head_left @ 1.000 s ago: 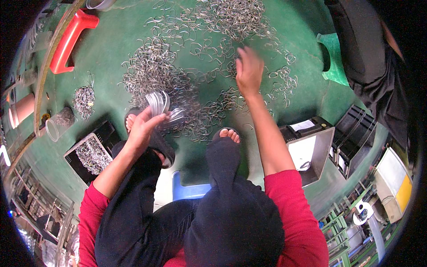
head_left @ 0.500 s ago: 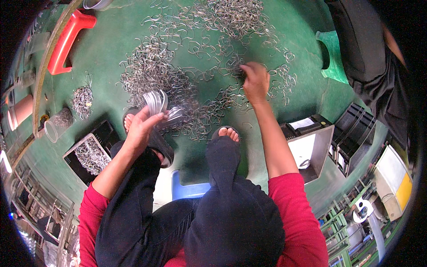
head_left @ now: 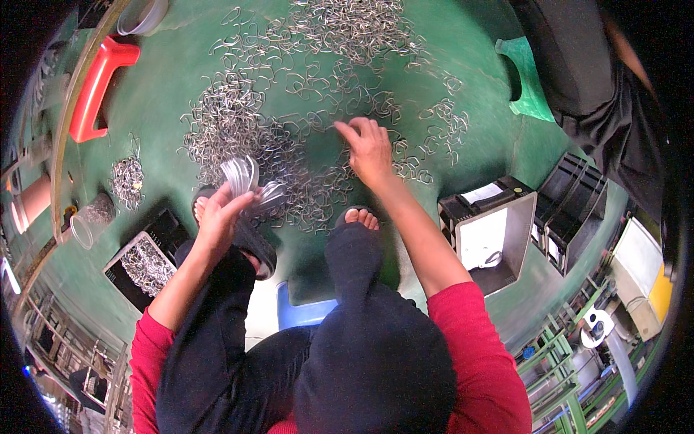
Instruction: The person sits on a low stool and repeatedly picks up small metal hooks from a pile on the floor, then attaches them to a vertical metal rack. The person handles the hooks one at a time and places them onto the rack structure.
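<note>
- Here's the left hand (head_left: 219, 217), palm inward above the sandalled left foot, closed around a bundle of bent metal clips (head_left: 240, 175), thumb clamped across it.
- Look how the clips fan out past the fingers in two tufts, their curves nested; pinching them at one side likely keeps them aligned.
- Over on the other side, the right hand (head_left: 372, 154) hangs above the green floor (head_left: 477, 152), fingers curled and thumb pointing left; whether anything sits in that narrow grip, I cannot tell.
- Below and around it, loose clips: the near pile (head_left: 228, 123) spreads just beyond the left hand, close enough, it seems, to spare a long reach.
- The far pile (head_left: 354, 29) crowds the upper edge of the view, with a thin scatter between.
- Down at the left knee, a black crate (head_left: 124, 284) leans its open mouth toward the person, clips heaped inside its pale rim; that tilt probably makes the inside easier to get at.
- Just beyond its far corner, a clear plastic cup (head_left: 83, 230) lies tipped over.
</note>
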`<state>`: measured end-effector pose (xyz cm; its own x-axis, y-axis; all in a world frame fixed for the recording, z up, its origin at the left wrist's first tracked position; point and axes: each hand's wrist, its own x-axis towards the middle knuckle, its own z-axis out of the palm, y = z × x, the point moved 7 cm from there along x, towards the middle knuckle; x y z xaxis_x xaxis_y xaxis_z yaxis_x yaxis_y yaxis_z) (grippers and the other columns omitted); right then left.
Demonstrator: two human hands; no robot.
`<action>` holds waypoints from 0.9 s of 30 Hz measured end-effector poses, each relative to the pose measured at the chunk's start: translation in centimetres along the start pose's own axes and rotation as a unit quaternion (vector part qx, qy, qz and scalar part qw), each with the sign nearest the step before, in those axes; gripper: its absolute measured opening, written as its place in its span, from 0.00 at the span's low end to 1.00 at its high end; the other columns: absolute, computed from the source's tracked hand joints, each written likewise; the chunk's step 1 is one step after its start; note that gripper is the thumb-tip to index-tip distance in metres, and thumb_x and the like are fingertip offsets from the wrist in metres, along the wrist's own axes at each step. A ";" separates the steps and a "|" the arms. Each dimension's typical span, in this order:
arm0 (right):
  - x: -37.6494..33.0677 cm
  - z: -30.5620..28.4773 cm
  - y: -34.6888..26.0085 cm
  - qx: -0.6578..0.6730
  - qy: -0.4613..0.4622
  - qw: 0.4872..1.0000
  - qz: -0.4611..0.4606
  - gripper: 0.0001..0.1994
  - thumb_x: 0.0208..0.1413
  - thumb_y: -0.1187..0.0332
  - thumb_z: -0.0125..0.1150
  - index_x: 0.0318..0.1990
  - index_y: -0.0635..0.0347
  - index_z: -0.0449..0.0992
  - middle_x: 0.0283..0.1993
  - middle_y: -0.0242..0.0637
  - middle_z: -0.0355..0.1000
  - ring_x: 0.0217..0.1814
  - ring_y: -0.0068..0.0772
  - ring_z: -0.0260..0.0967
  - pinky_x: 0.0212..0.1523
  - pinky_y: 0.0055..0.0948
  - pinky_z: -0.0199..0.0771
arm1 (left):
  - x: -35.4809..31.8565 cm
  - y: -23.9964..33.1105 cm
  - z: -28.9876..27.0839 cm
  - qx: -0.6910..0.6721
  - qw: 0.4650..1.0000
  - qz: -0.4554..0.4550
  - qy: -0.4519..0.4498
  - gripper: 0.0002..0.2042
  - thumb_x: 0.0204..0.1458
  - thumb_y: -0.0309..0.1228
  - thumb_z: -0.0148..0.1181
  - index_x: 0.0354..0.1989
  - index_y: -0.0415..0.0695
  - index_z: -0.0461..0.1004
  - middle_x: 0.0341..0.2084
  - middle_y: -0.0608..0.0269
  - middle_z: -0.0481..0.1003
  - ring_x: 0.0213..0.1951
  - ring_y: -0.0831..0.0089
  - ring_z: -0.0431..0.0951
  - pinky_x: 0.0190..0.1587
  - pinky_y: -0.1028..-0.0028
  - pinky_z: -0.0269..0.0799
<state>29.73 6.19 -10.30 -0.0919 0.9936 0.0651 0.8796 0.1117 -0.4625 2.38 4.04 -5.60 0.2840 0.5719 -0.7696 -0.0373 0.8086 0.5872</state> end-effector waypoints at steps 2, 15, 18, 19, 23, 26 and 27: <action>1.3 -0.5 0.9 0.007 0.038 0.999 0.014 0.25 0.38 0.81 0.53 0.48 0.49 0.74 0.43 0.36 0.68 0.47 0.40 0.65 0.44 0.37 0.65 | 0.0 -0.2 -0.2 0.006 1.000 -0.010 0.010 0.18 0.53 0.26 0.56 0.52 0.37 0.67 0.43 0.57 0.75 0.46 0.71 0.74 0.53 0.71 0.65; 9.4 -4.1 10.6 -0.028 -0.039 0.980 0.192 0.12 0.50 0.64 0.55 0.42 0.41 0.78 0.47 0.31 0.72 0.48 0.40 0.70 0.44 0.44 0.66 | -0.2 0.2 0.1 0.000 1.000 -0.001 0.003 0.18 0.54 0.29 0.57 0.52 0.38 0.67 0.42 0.58 0.75 0.44 0.73 0.74 0.51 0.71 0.66; 6.2 -2.1 9.4 -0.015 -0.132 0.968 0.211 0.11 0.48 0.59 0.58 0.38 0.48 0.80 0.40 0.36 0.76 0.41 0.43 0.73 0.44 0.40 0.70 | -0.2 0.2 0.1 0.030 1.000 0.008 0.002 0.18 0.54 0.30 0.57 0.52 0.38 0.67 0.42 0.59 0.76 0.43 0.73 0.74 0.51 0.72 0.66; 5.3 -1.7 9.3 -0.003 -0.132 0.966 0.222 0.10 0.49 0.59 0.57 0.37 0.46 0.80 0.40 0.35 0.75 0.42 0.43 0.72 0.44 0.42 0.68 | -0.2 0.2 0.2 0.039 0.999 0.007 -0.003 0.18 0.54 0.30 0.57 0.52 0.38 0.67 0.42 0.59 0.76 0.43 0.73 0.74 0.51 0.72 0.66; 3.2 -1.4 9.7 -0.021 -0.087 0.960 0.265 0.08 0.50 0.58 0.56 0.33 0.44 0.80 0.39 0.35 0.74 0.42 0.42 0.72 0.44 0.47 0.65 | -0.3 -0.1 -0.1 0.031 0.999 -0.016 0.004 0.17 0.54 0.28 0.57 0.52 0.37 0.67 0.41 0.59 0.76 0.44 0.73 0.75 0.51 0.72 0.67; 2.9 -2.0 10.1 -0.048 -0.045 0.953 0.294 0.08 0.50 0.59 0.58 0.33 0.44 0.80 0.40 0.34 0.74 0.41 0.42 0.73 0.43 0.47 0.65 | -0.3 0.2 0.1 -0.012 1.000 0.003 -0.002 0.17 0.54 0.28 0.57 0.52 0.37 0.67 0.41 0.59 0.76 0.43 0.73 0.75 0.51 0.72 0.67; 2.9 -1.9 9.9 -0.036 -0.049 0.954 0.293 0.07 0.49 0.59 0.58 0.34 0.44 0.80 0.40 0.33 0.74 0.41 0.41 0.73 0.43 0.46 0.65 | -0.3 0.2 0.2 -0.004 1.000 0.006 -0.005 0.17 0.54 0.28 0.57 0.52 0.37 0.68 0.41 0.59 0.76 0.43 0.73 0.75 0.51 0.72 0.67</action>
<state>39.08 10.16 -12.97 0.3861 0.8819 -0.2704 0.8224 -0.4619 -0.3320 2.50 4.04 -5.22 0.2930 0.5807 -0.7596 -0.0492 0.8025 0.5946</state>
